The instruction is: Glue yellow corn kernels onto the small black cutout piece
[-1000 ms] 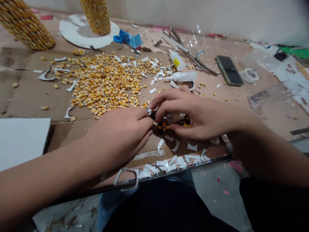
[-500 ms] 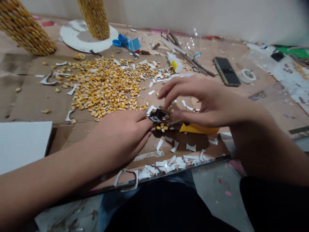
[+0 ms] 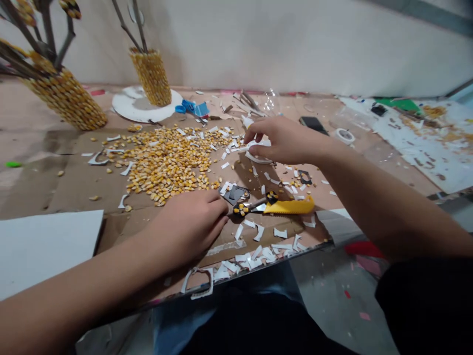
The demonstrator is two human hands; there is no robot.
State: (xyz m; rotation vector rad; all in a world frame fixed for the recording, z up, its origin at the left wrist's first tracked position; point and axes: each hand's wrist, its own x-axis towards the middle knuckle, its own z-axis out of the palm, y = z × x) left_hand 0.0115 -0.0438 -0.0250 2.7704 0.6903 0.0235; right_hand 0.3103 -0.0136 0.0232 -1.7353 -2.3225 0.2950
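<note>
My left hand (image 3: 192, 219) rests on the cardboard with its fingers closed on the end of a twig (image 3: 257, 202). Corn-kernel flowers on black bases (image 3: 241, 210) sit along that twig. Beyond them lies a dark grey piece (image 3: 235, 194) with white scraps on it. A yellow cutter (image 3: 290, 206) lies just right of the flowers. My right hand (image 3: 283, 140) is farther out, fingers curled at a white glue bottle (image 3: 247, 121) and white paper pieces (image 3: 258, 152); its exact grip is too unclear to tell.
Loose corn kernels (image 3: 170, 162) cover the middle left. Two kernel-covered vases stand behind, one (image 3: 152, 76) on a white disc (image 3: 123, 106). A phone (image 3: 313, 124) and tape roll (image 3: 344, 136) lie at right. White scraps line the front edge.
My right hand has moved away from the flower and cutter, out to the glue bottle. My left hand stays low at the twig. The view has tilted up, showing branches in the vases.
</note>
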